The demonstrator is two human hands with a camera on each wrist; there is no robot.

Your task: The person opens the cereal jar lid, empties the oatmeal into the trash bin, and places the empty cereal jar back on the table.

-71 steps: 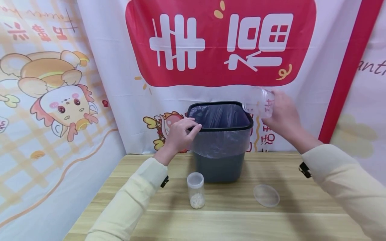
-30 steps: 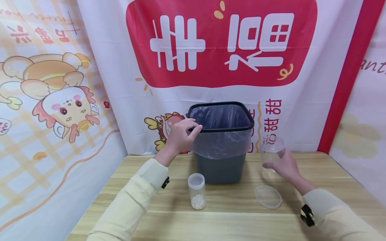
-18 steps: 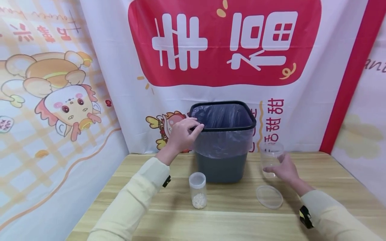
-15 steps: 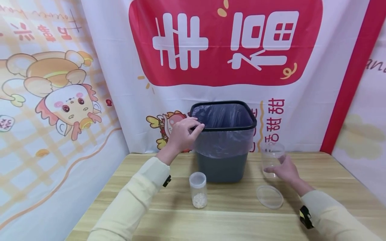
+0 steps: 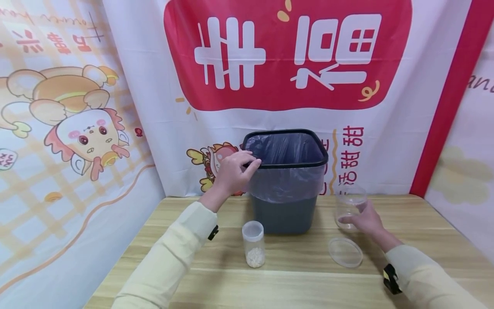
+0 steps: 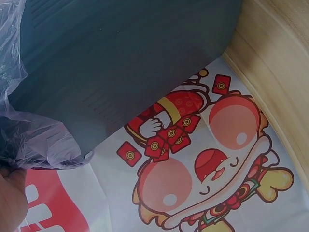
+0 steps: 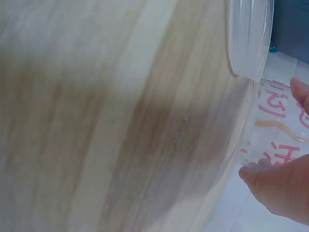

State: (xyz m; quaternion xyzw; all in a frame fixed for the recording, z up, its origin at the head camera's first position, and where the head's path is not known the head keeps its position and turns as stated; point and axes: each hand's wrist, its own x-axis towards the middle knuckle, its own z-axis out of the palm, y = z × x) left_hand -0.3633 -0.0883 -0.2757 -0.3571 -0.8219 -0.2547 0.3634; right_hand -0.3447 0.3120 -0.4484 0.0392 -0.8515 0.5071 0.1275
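My left hand (image 5: 234,172) grips the black rim of a dark trash bin (image 5: 281,216) at its near left corner. The bin stands upright and wears a translucent bin liner (image 5: 287,184) folded over its rim. To the bin's right, my right hand (image 5: 366,221) holds a clear plastic jar (image 5: 350,201), upright on the table with its mouth up. In the right wrist view, thumb and fingers sit on both sides of the jar (image 7: 273,121), which lets the red backdrop print show through. My left fingertips (image 6: 9,193) barely enter the left wrist view, beside the liner.
A smaller clear jar (image 5: 253,244) with white bits at its bottom stands open in front of the bin. A round translucent lid (image 5: 345,252) lies flat before the right hand. Behind the wooden table (image 5: 297,287) hangs a printed cloth backdrop (image 5: 390,141).
My right hand has brought the jar down from a tilt over the bin's right rim to upright on the table. The left hand keeps its grip on the bin's rim.
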